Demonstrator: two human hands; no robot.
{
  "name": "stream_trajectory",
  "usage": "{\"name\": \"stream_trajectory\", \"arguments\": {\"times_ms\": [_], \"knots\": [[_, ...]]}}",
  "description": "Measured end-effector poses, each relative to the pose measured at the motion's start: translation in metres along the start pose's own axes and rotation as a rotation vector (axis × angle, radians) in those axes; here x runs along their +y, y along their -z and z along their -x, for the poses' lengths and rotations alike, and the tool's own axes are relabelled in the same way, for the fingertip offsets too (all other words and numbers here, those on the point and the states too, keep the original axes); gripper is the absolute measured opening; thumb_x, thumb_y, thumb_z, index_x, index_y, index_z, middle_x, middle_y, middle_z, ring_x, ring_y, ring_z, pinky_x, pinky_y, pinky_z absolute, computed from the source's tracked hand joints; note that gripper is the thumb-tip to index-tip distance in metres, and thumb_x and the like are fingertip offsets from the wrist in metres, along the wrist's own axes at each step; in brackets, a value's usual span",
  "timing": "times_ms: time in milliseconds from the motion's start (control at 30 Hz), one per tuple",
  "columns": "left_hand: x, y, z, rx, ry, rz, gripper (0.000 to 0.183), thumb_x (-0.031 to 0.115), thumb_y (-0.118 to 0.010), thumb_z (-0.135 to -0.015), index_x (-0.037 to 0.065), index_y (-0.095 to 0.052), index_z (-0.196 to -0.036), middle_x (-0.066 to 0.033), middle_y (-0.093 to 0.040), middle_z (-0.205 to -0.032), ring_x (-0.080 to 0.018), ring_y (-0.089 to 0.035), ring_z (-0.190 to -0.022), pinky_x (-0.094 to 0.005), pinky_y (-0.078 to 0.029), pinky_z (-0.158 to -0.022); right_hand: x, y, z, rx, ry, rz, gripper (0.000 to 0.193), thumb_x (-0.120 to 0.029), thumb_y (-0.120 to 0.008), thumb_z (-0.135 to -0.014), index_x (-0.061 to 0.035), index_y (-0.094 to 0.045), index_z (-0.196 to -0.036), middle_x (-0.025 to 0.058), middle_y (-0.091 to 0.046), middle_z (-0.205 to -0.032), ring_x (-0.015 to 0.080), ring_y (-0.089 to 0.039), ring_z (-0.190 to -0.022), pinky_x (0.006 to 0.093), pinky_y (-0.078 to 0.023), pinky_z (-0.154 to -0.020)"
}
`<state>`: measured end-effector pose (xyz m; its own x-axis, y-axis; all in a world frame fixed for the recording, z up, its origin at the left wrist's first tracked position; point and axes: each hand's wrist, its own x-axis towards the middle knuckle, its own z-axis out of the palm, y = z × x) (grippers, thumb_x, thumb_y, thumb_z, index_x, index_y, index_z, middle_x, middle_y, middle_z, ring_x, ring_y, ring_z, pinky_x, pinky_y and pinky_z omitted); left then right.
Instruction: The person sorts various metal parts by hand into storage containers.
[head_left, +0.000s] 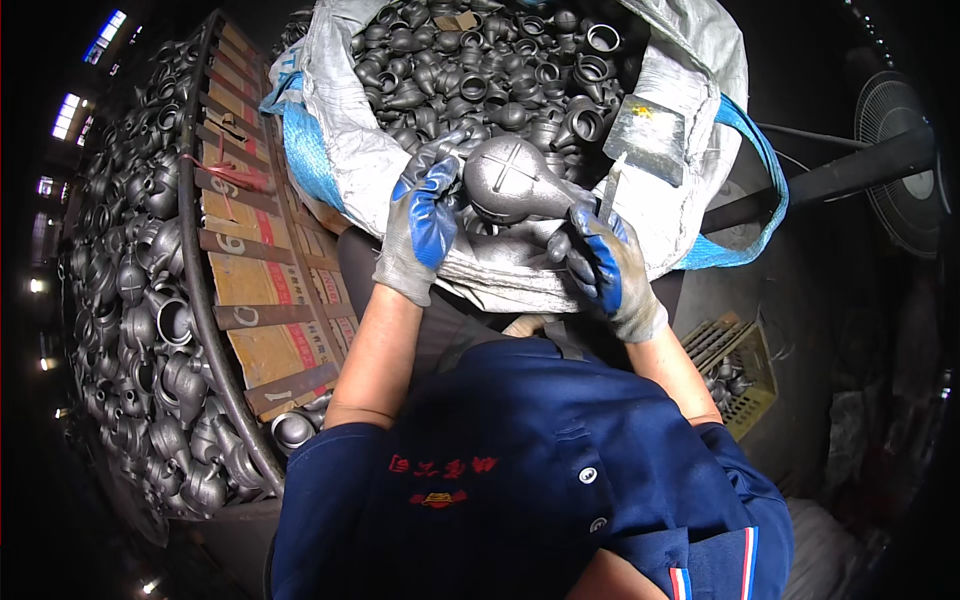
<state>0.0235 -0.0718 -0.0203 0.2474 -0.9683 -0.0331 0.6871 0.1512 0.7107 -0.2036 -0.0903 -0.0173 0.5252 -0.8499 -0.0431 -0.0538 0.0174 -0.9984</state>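
A grey metal casting (510, 180) with a round bulb, a raised cross and a narrower neck is held over the near rim of the white sack (330, 85). My left hand (425, 215), in a grey and blue coated glove, grips the bulb's left side. My right hand (607, 260), gloved alike, is closed around a slim flat metal tool (611, 188), perhaps a file, which points up and away. The casting's neck reaches to my right fingers, which partly hide its end. Inside the sack lie several similar castings (470, 85).
On the left a large slatted bin (200, 200) holds heaped castings (130, 280). A grey plate (648, 138) with a yellow mark lies on the sack's right side, near a blue strap loop (765, 190). A yellow crate (755, 385) and a fan (895, 150) stand on the right.
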Motion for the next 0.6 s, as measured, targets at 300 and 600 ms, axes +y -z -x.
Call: {"name": "stream_trajectory", "arguments": {"times_ms": [300,600], "knots": [[-0.005,0.011,0.004,-0.025,0.113,-0.012,0.035,0.005,-0.050,-0.089,-0.002,-0.050,-0.123,-0.0124,-0.058,-0.116,-0.0215,-0.058,-0.105,-0.0323,-0.048,-0.091,0.015,0.008,-0.014,0.170,0.015,-0.330,0.029,-0.009,-0.055,-0.091,-0.0005,-0.054,-0.119,0.0057,-0.061,-0.096,0.0107,-0.059,-0.083,0.0215,-0.049,-0.069],[0.021,-0.010,0.013,-0.558,0.084,-0.754,0.105,0.033,-0.084,-0.058,0.001,-0.029,-0.141,-0.0167,-0.028,-0.147,-0.0252,-0.020,-0.139,-0.0365,-0.017,-0.113,-0.063,0.033,-0.018,-0.028,0.066,0.028,0.028,-0.001,-0.066,-0.073,-0.0029,-0.064,-0.101,0.0116,-0.065,-0.099,0.0209,-0.063,-0.078,0.0293,-0.050,-0.068]]}}
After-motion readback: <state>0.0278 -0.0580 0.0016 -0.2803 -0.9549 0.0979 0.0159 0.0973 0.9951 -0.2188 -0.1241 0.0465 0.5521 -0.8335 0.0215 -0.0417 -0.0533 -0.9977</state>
